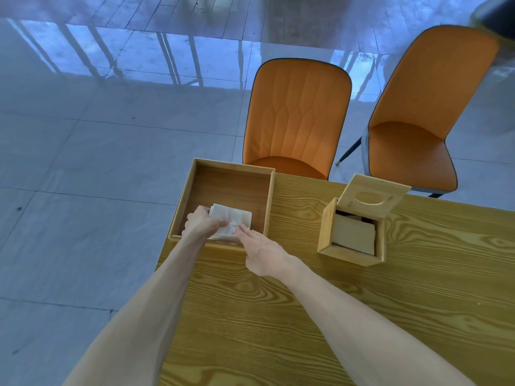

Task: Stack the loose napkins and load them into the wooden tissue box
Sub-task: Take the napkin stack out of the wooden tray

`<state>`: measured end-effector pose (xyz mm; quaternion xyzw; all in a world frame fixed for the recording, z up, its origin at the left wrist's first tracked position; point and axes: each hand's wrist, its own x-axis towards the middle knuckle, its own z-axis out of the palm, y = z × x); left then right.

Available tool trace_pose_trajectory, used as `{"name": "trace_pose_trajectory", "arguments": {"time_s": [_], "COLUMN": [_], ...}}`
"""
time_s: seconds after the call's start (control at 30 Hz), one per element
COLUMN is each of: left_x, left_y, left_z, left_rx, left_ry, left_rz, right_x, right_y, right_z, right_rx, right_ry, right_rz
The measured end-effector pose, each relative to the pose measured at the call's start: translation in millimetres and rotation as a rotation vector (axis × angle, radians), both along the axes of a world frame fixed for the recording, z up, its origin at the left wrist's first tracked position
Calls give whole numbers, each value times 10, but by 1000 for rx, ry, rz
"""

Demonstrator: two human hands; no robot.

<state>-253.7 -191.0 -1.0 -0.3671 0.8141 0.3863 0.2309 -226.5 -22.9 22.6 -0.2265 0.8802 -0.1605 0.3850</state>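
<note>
A small stack of white napkins [237, 218] lies in the near part of a shallow open wooden tray [223, 185] at the table's far left corner. My left hand [199, 225] is curled over the stack's left side, fingers closed on the napkins. My right hand [262, 250] reaches in from the right with fingers straight, their tips touching the stack's near right edge. The wooden tissue box [352, 243] stands to the right with its hinged lid [373, 196] raised, and folded napkins [354, 234] lie inside it.
The wooden table [334, 316] ends just left of the tray, with the tiled floor beyond. Two orange chairs, one [298, 118] and another [418, 112], stand behind the table's far edge.
</note>
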Motion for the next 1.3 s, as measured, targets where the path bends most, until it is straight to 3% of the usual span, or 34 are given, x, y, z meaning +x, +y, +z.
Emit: {"name": "trace_pose_trajectory", "arguments": {"time_s": [0.1,0.23,0.43,0.67,0.8,1.07,1.3], "left_x": [36,116,238,349,502,806,999], "left_y": [-32,-92,-159,-19,316,1148,1719], "left_z": [39,68,131,371,407,282,170], "left_rx": [185,275,499,805,835,922,615], "left_ry": [106,175,273,356,337,305,428], "left_rz": [107,151,14,-209,-362,-556,-672], "right_x": [-12,-4,-50,-85,208,830,1071], "right_y": [12,74,154,492,951,1794,2199], "right_z": [-17,-21,11,154,137,5,-161], "right_rx": [-57,-170,-320,-586,-656,-562,-428], "right_ry": [13,90,153,0,1,19,196], "right_rz": [-88,-253,-465,-622,-695,-771,-883]}}
